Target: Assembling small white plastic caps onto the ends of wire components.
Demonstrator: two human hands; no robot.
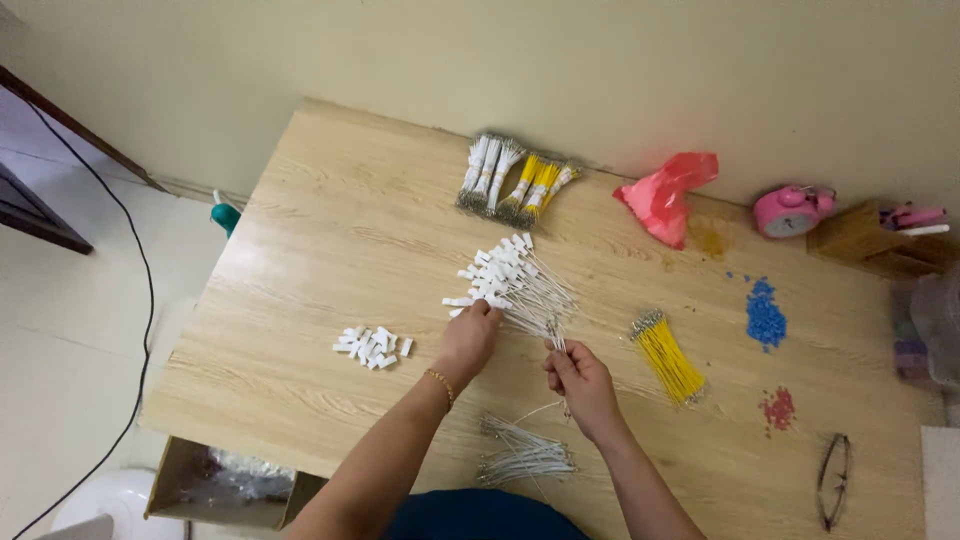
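At table centre, the left hand pinches the white-tagged wires at their tag end while the right hand, at 4 o'clock, grips their free ends; step: bundling, which calls for even alignment.

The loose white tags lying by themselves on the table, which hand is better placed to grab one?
Probably the left hand. The white tags lie on its side across bare table, while the right hand is farther off and pinching white wires.
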